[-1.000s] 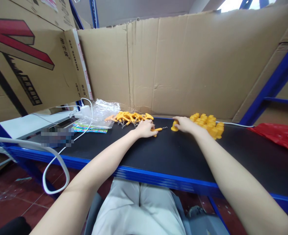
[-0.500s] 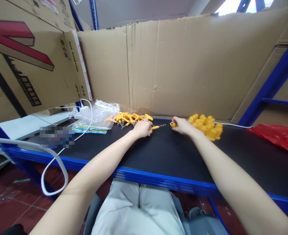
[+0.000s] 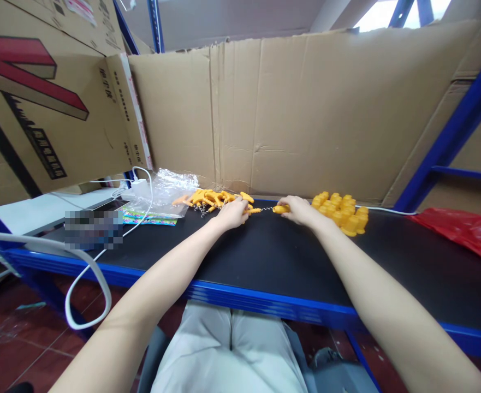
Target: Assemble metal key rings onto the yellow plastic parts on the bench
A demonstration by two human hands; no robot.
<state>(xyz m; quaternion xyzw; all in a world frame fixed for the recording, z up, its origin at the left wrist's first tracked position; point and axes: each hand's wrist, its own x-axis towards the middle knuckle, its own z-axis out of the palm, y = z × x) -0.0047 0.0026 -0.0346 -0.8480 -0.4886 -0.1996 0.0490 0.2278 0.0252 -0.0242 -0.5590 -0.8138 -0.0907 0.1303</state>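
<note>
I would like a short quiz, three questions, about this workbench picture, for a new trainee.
1. Which hand holds the yellow-orange rod with a silver spiral tip?
2. True or false: in the picture, the shiny red plastic sheet lies right of the clustered yellow plastic pieces.
3. Complete: behind the flat black tabletop stands a brown panel of ____.
Key: 1. The left hand; 2. True; 3. cardboard.
</note>
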